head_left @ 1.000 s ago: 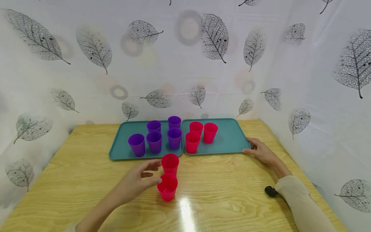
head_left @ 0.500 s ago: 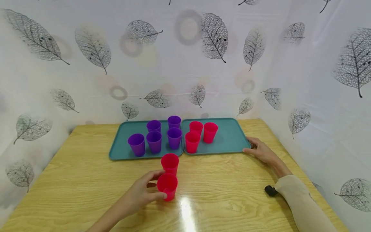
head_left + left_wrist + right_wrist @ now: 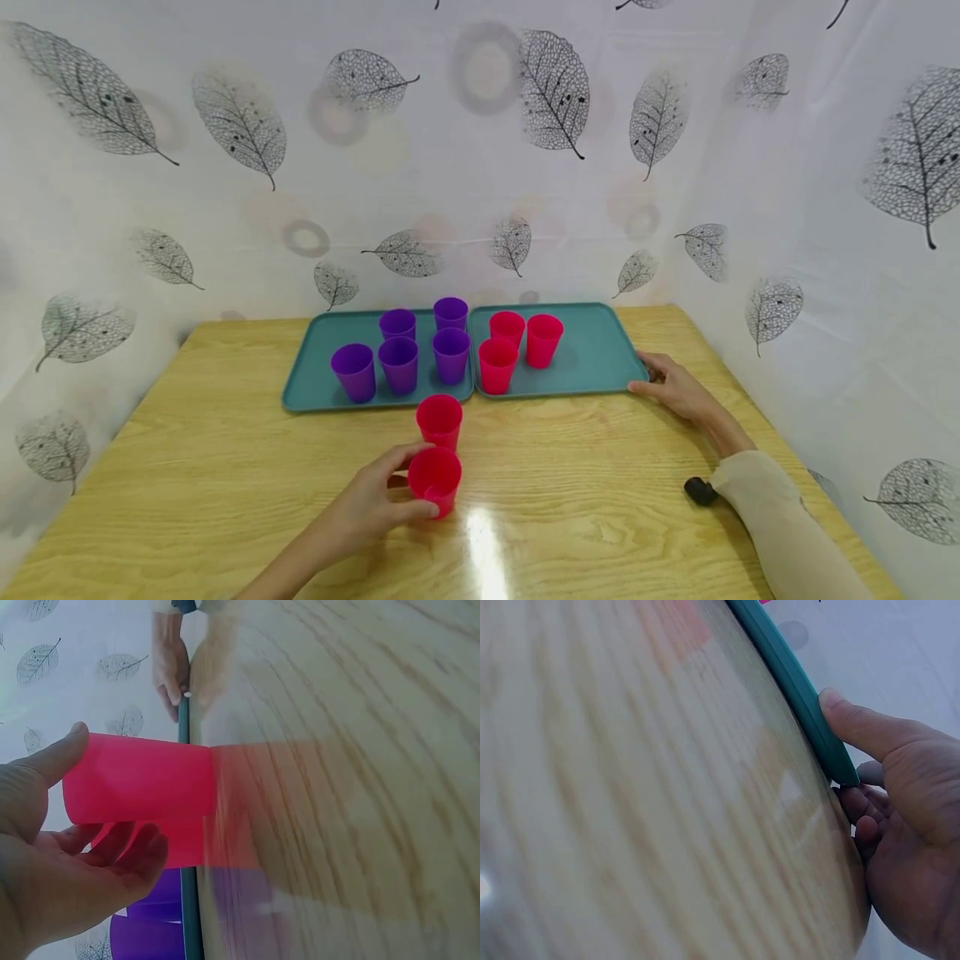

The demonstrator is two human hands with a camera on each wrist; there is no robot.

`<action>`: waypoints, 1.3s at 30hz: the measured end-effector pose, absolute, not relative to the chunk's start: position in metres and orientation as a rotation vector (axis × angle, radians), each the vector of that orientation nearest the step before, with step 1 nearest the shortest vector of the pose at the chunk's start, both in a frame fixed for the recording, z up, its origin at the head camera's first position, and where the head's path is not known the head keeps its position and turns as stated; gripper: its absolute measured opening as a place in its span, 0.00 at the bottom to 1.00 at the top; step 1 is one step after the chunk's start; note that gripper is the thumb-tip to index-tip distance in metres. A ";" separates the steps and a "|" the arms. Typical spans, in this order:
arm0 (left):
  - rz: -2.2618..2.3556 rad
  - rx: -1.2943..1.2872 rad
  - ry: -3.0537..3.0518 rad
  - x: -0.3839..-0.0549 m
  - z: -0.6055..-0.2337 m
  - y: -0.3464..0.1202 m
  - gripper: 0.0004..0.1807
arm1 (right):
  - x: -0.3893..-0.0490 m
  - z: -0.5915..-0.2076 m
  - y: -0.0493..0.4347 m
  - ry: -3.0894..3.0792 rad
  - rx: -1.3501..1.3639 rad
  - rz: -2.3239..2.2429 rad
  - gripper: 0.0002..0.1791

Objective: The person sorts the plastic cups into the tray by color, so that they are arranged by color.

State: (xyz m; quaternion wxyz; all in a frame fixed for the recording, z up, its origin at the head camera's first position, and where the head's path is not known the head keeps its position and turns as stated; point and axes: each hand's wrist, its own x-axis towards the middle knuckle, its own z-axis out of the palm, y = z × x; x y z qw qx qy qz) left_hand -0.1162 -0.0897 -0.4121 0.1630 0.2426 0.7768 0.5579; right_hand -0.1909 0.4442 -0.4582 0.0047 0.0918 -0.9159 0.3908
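Note:
My left hand point(image 3: 377, 497) holds the nearer red cup point(image 3: 437, 479) from its left side. In the left wrist view the thumb lies at the rim of this cup point(image 3: 142, 780), and the fingers curl along its other side. Right behind it stands a second red cup point(image 3: 440, 414), partly covered by the first. My right hand point(image 3: 678, 390) grips the front right corner of the right teal tray point(image 3: 588, 354). The right wrist view shows the thumb on top of the tray's rim point(image 3: 795, 682) and fingers bent beside the corner.
Several purple cups, one at the front left point(image 3: 354, 372), stand upright in the left teal tray point(image 3: 315, 367). Three red cups, including one at the front point(image 3: 498, 365), stand in the right tray's left part. The trays sit side by side on the wooden table point(image 3: 570, 500), before a leaf-print curtain point(image 3: 465, 167).
My left hand has come down and toward me from between the two red cups, closing round the nearer one. The right hand stays at the tray corner.

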 end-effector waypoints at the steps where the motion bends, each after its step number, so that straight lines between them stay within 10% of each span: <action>1: 1.587 0.696 2.221 -0.116 -0.412 -0.089 0.37 | -0.191 -0.458 0.444 -2.870 0.288 1.225 0.41; 39: 1.604 0.887 2.058 -0.132 -0.387 0.009 0.32 | -0.194 -0.461 0.444 -2.877 0.242 1.260 0.42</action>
